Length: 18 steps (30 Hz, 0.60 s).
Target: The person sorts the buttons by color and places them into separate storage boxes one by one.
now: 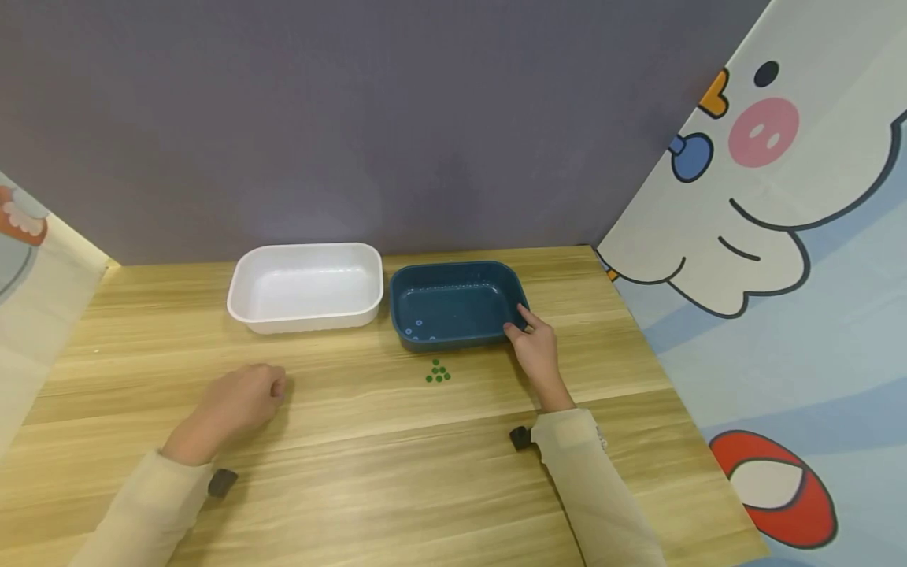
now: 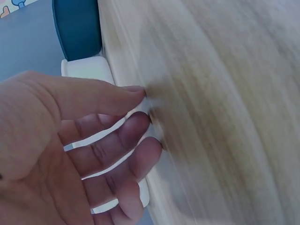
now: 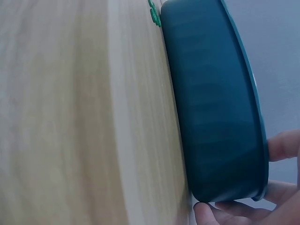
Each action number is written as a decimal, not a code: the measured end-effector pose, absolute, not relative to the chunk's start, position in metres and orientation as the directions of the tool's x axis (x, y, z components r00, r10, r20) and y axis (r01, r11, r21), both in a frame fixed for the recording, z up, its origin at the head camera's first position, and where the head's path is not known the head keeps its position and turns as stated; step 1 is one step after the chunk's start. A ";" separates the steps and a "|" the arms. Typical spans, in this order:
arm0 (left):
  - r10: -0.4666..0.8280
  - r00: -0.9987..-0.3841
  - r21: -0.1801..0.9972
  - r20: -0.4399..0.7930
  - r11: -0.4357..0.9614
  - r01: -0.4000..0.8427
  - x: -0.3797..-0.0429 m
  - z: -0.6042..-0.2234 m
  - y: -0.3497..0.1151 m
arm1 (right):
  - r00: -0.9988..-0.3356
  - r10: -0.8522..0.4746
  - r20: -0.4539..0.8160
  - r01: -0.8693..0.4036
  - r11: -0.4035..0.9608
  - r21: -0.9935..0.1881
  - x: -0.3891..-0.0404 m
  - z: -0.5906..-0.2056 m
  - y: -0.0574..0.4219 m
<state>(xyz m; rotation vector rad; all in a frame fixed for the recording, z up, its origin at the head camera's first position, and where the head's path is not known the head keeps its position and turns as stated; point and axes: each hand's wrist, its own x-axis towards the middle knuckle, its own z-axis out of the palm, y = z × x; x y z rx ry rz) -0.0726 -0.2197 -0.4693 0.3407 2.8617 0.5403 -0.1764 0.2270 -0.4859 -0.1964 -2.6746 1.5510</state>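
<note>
A dark teal plastic tray (image 1: 460,344) stands on the table, several small blue rings (image 1: 418,323) in its front left corner. My right hand (image 1: 537,350) grips the tray's front right corner. In the right wrist view, the thumb (image 3: 283,146) is at the rim and other fingers lie against the end wall and low corner. Just in front of the tray lie several small green rings (image 1: 439,371) in a cluster. My left hand (image 1: 237,402) rests on the table at left, fingers loosely bent, holding nothing; its fingertips touch the wood in the left wrist view.
A white plastic tray (image 1: 308,322) stands left of the teal one, close beside it. Behind both trays rises a grey upright panel (image 1: 425,142). Cartoon-printed sheets (image 1: 779,339) border the wooden table (image 1: 368,488) on its right and left.
</note>
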 end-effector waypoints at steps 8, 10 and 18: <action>0.259 -0.963 0.401 -0.070 0.892 0.210 -0.077 -0.467 -0.212 | -0.991 0.136 -0.004 0.072 0.499 -0.864 -0.176 -0.488 0.227; 0.262 -0.964 0.411 -0.055 0.885 0.217 -0.079 -0.467 -0.210 | -0.990 0.138 -0.003 0.072 0.496 -0.865 -0.176 -0.488 0.227; 0.277 -0.959 0.427 -0.055 0.875 0.229 -0.086 -0.468 -0.199 | -0.991 0.129 -0.023 0.084 0.491 -0.867 -0.176 -0.486 0.227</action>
